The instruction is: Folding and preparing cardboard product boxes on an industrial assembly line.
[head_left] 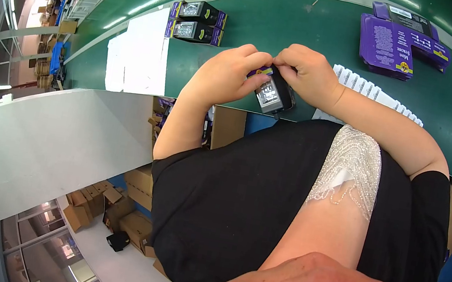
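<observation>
Both hands curled tight on small black packaged box (273,94) with clear window: left hand (231,73) grips one end, right hand (308,71) the other, above green worktop (316,28).

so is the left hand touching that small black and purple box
Touching: in the head view the left hand's fingers press on the small box, which the right hand grips too.

A small black-and-purple box (272,91) with a clear window sits at upper centre, held between both hands; two matching windowed boxes (197,21) lie side by side on the green table, upper left of centre; flattened purple cartons (398,43) are stacked at upper right; brown cardboard boxes (107,205) crowd the lower left.
</observation>
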Available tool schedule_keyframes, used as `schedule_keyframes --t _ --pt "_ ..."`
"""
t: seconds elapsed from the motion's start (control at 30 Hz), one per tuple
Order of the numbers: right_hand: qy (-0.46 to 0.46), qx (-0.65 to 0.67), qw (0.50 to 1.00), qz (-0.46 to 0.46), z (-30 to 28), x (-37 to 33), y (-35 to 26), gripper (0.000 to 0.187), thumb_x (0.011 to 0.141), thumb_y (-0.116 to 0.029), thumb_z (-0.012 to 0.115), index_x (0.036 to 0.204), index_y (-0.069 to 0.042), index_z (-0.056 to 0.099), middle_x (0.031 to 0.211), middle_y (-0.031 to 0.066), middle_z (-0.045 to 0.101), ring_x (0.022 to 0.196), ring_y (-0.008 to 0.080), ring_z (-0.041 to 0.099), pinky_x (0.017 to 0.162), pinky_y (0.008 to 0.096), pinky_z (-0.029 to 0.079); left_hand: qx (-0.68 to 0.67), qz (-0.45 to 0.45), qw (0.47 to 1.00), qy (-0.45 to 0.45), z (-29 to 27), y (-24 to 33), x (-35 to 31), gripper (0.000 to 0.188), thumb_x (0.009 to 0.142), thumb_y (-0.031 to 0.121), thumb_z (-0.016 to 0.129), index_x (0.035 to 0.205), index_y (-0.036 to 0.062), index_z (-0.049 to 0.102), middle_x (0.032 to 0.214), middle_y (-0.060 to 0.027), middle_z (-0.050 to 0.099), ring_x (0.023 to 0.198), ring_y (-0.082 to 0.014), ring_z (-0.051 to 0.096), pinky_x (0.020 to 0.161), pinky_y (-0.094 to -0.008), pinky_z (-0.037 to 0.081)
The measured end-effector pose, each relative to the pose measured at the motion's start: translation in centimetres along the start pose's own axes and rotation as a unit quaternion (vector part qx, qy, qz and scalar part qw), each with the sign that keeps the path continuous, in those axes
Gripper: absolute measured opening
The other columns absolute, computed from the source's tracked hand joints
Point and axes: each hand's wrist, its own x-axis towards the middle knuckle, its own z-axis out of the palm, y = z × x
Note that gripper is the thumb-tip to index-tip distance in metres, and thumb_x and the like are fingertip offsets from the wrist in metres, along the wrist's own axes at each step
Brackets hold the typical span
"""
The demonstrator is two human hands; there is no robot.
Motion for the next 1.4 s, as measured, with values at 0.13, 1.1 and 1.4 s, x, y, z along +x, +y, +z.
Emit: schedule_keyframes --t 0.13,1.1,1.4 --pt "-0.003 -0.009 1.000 -0.015 0.0 0.0 -0.2 0.008 0.081 -0.005 0.063 0.085 -0.011 0.064 0.080 0.0024 0.061 0.067 0.0216 0.058 0.063 0.0316 0.050 -0.034 0.000 0.998 -0.044 -0.8 -0.3 0.4 0.023 0.083 0.007 0.068 0.106 0.0079 0.063 0.095 -0.0064 0.060 0.074 -0.0226 0.058 0.066 -0.0324 0.047" --pt "0.001 -0.123 0.975 -0.183 -0.3 0.1 -0.2 0.015 0.076 -0.006 0.066 0.091 -0.009 0.063 0.090 0.0039 0.063 0.073 0.0209 0.061 0.065 0.0297 0.052 -0.059 -0.013 0.995 0.082 1.4 -0.3 -1.0 0.018 0.079 0.006 0.073 0.091 0.0064 0.059 0.091 -0.0041 0.063 0.068 -0.0198 0.056 0.063 -0.0293 0.046" --pt "-0.026 -0.098 0.985 -0.137 -0.4 0.1 -0.2 0.018 0.079 -0.002 0.066 0.097 -0.006 0.068 0.095 0.0059 0.066 0.076 0.0207 0.063 0.068 0.0291 0.052 -0.066 0.000 0.992 0.106 1.8 -0.4 -1.1 0.018 0.079 0.006 0.073 0.090 0.0062 0.059 0.090 -0.0040 0.063 0.069 -0.0204 0.055 0.064 -0.0302 0.046"
